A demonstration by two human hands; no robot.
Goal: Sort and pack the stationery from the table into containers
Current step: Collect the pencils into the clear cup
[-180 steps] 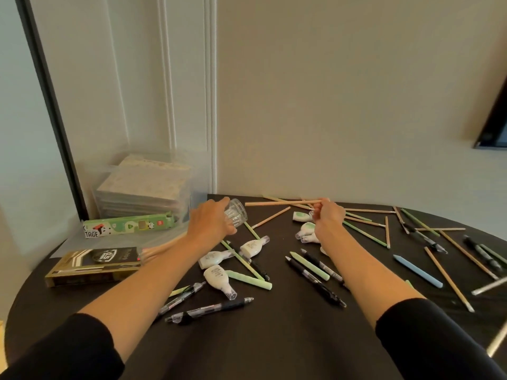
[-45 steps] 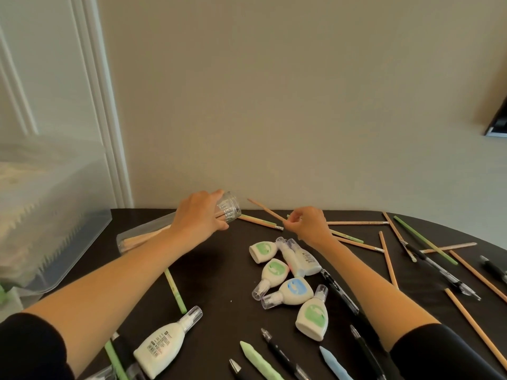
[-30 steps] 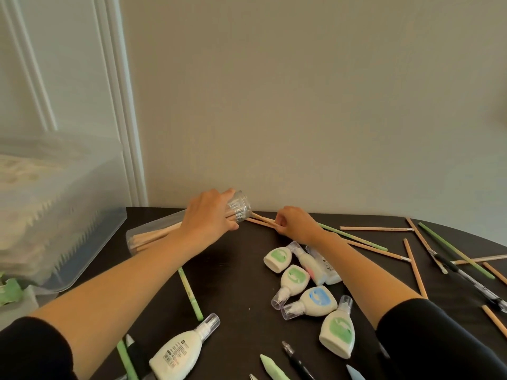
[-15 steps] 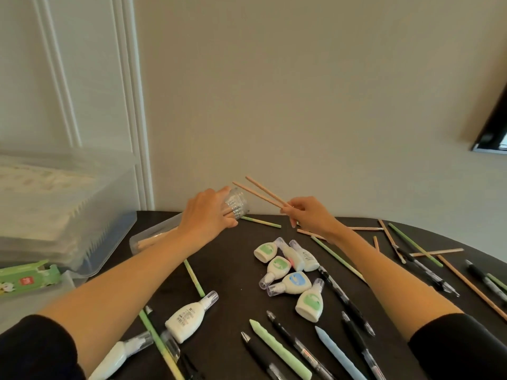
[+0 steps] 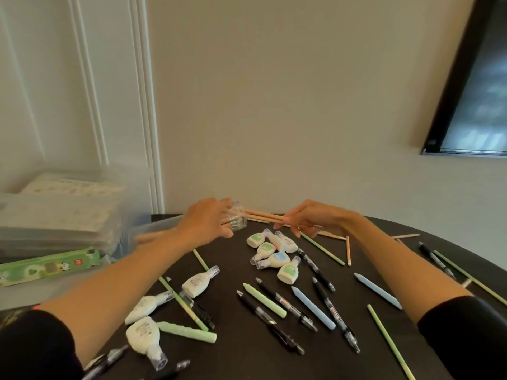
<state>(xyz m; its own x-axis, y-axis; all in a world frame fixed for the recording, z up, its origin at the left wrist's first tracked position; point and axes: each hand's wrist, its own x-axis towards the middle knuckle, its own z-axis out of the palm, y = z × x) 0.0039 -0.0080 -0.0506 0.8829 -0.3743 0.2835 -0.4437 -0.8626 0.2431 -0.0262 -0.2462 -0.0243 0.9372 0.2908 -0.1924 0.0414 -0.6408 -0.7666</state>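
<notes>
Wooden pencils (image 5: 260, 215): pinched in right hand (image 5: 310, 218), held tips at clear tube (image 5: 237, 223) gripped by left hand (image 5: 205, 223) fingers; risked snagging rim and scattering onto surface (image 5: 329, 363) if misaligned.

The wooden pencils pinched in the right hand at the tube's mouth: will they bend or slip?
Probably stiff: the pencils span straight from the right hand to the clear tube without sagging. They look thin and smooth, so they could slide in a loose pinch. Likely light: a pinch alone carries them.
</notes>
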